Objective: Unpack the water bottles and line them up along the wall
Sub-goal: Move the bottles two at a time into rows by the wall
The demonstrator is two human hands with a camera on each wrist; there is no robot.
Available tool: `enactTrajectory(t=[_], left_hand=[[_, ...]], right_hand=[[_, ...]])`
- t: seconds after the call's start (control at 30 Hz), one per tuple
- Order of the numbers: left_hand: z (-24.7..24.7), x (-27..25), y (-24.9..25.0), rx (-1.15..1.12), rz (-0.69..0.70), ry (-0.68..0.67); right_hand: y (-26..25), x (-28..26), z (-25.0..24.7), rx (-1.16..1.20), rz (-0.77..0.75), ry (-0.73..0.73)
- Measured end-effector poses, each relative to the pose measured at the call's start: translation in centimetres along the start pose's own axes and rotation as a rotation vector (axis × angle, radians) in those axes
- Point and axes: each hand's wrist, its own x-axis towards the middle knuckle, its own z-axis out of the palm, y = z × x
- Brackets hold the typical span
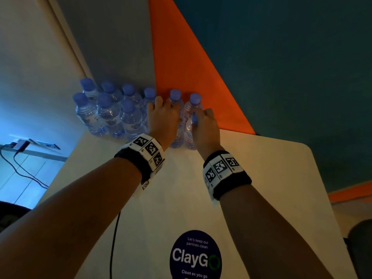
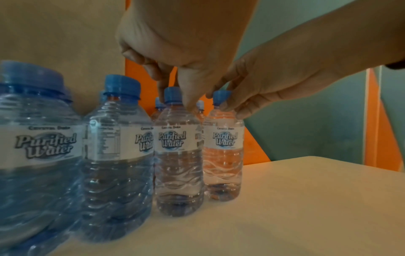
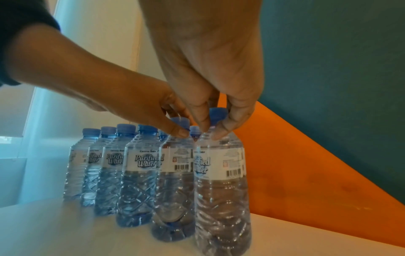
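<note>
I see my left hand (image 1: 162, 115) pinching one front bottle (image 3: 173, 181) at its neck, my right hand (image 1: 203, 121) pinching the rightmost bottle (image 3: 221, 190) likewise; both upright on the table (image 1: 261, 178), touching, other bottles (image 1: 104, 111) at the wall (image 1: 181, 57)

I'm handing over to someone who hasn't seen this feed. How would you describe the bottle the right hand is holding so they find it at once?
Start at the orange wall panel behind the white table. Two rows of blue-capped bottles stand against the wall; go to the rows' right end. It is the front bottle there, pinched at the neck by the right hand, with only bare table to its right.
</note>
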Motion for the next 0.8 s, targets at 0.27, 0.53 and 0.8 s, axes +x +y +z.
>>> enactTrajectory(t=[0.27, 0.53, 0.8], left_hand=[[1.2, -0.2, -0.7, 0.055, -0.009, 0.053], [1.7, -0.6, -1.4, 0.215, 0.034, 0.117], [-1.3, -7.0, -1.8, 0.034, 0.016, 0.091]], right_hand=[[0.2, 0.7, 0.6, 0.034, -0.014, -0.006], [-0.1, -0.2, 0.1, 0.181, 0.059, -0.106], [0.6, 0.0, -0.3, 0.125, 0.033, -0.167]])
